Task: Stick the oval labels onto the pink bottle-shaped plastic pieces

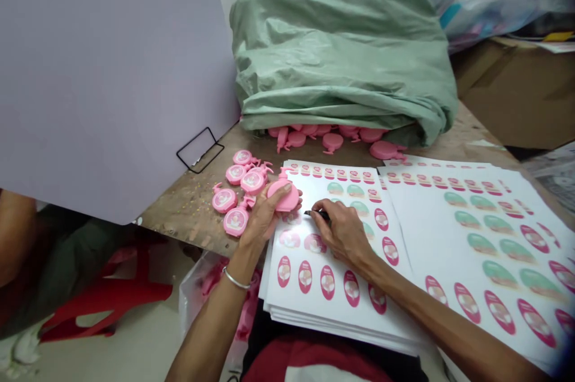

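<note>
My left hand (263,213) is closed around a pink toy pump bottle (282,196), holding it with its plain round face up over the left edge of a sticker sheet (341,316). My right hand (344,229) pinches a slim black tool (321,214), its tip close to the sheet; I cannot make out its exact kind. Printed on the sheet are pink oval stickers (327,281), green-topped ones and small ones in a row along the top. Left of my left hand lie several pink bottles (236,221) with round picture labels on them.
A big green sack (341,52) stands at the back, more pink bottles (333,142) spilling from under it. A second sticker-sheet stack (417,238) lies at right. A pale panel (112,70) with a black wire stand (200,150) borders the left; a red stool (130,292) stands below.
</note>
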Demonstrator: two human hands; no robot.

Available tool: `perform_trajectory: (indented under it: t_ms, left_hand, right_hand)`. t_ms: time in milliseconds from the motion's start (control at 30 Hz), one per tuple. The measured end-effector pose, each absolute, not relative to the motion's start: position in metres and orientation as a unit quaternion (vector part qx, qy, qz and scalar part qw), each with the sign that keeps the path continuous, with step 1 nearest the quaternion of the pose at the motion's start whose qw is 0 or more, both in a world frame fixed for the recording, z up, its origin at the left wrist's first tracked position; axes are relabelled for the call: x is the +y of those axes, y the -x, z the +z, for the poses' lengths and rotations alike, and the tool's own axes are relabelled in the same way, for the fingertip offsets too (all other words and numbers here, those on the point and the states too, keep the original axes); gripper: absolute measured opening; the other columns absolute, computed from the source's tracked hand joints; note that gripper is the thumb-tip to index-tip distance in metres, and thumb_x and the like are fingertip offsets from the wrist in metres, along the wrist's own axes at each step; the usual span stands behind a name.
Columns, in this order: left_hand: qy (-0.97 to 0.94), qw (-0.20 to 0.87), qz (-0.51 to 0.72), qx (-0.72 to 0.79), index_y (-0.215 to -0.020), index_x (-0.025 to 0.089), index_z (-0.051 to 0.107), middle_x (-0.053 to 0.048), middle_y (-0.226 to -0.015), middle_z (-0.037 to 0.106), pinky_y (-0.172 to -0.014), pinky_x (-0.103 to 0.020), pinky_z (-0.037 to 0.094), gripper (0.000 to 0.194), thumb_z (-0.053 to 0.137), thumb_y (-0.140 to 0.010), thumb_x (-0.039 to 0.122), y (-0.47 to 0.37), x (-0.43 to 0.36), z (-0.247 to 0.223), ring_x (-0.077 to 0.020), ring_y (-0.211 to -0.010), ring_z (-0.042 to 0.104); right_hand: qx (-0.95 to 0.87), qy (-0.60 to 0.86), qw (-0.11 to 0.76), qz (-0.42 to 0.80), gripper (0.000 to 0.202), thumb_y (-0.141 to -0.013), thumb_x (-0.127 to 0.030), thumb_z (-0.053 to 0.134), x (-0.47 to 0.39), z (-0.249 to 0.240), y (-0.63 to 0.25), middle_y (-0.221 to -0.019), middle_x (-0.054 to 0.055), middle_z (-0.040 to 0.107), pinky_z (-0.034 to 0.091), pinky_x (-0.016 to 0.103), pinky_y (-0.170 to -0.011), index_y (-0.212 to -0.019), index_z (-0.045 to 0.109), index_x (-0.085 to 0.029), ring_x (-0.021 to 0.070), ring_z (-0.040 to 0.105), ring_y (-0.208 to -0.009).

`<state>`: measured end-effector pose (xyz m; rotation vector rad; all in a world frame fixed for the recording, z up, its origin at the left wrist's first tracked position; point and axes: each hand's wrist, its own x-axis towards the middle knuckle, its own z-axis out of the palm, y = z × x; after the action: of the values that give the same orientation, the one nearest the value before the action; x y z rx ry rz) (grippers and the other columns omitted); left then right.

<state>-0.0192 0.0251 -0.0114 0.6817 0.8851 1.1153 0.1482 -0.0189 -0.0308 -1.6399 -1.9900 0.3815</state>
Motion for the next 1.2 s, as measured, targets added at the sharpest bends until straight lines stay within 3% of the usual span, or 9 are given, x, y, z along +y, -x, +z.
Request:
perform_trajectory:
  t_ms: [300, 567, 700, 933, 1200]
  left_hand:
    - [-0.320, 0.751, 0.459, 0.351, -0.091, 0.011, 0.063, -0.007, -0.081, 0.071, -0.078, -0.031, 0.057, 0.028, 0.076, -0.076, 0.030, 0.011, 0.057, -0.032, -0.0184, -0.077, 0.072]
    - [-0.326, 0.743, 0.453, 0.368, -0.090, 0.010, 0.062, -0.008, -0.081, 0.070, -0.079, -0.031, 0.056, 0.028, 0.075, -0.078, 0.032, 0.008, 0.054, -0.032, -0.0186, -0.076, 0.071]
    - [-0.332, 0.742, 0.457, 0.361, -0.092, 0.010, 0.062, -0.008, -0.082, 0.070, -0.078, -0.030, 0.056, 0.028, 0.074, -0.079, 0.032, 0.008, 0.054, -0.034, -0.0187, -0.078, 0.072]
    - [-0.314, 0.756, 0.454, 0.352, -0.090, 0.010, 0.062, -0.009, -0.082, 0.071, -0.082, -0.033, 0.056, 0.029, 0.076, -0.077, 0.032, 0.011, 0.057, -0.039, -0.0199, -0.078, 0.072]
    - [-0.316, 0.751, 0.458, 0.356, -0.089, 0.010, 0.060, -0.008, -0.079, 0.071, -0.082, -0.034, 0.056, 0.029, 0.075, -0.077, 0.031, 0.009, 0.057, -0.035, -0.0199, -0.076, 0.072]
  right_hand:
    - [-0.770, 0.592, 0.237, 0.009, 0.020, -0.095, -0.026, 0.045, -0.013, -0.046, -0.139, -0.078, 0.005, 0.066, 0.028, 0.034, -0.073, -0.086, 0.061, -0.018, 0.0205, 0.054, -0.078]
    - [-0.759, 0.591, 0.254, 0.097, 0.014, -0.090, -0.027, 0.053, -0.008, -0.045, -0.141, -0.076, 0.002, 0.066, 0.029, 0.033, -0.073, -0.081, 0.060, -0.019, 0.0189, 0.055, -0.075]
    - [-0.774, 0.581, 0.234, 0.089, 0.017, -0.090, -0.033, 0.055, -0.009, -0.046, -0.136, -0.076, 0.003, 0.067, 0.028, 0.033, -0.074, -0.081, 0.060, -0.019, 0.0198, 0.054, -0.077]
    - [-0.765, 0.591, 0.252, 0.034, 0.019, -0.094, -0.027, 0.048, -0.006, -0.050, -0.139, -0.078, 0.004, 0.066, 0.025, 0.034, -0.074, -0.084, 0.061, -0.019, 0.0194, 0.052, -0.079]
    - [-0.775, 0.571, 0.255, 0.096, 0.014, -0.092, -0.024, 0.052, 0.000, -0.049, -0.144, -0.075, 0.002, 0.065, 0.027, 0.033, -0.074, -0.081, 0.060, -0.019, 0.0186, 0.053, -0.077]
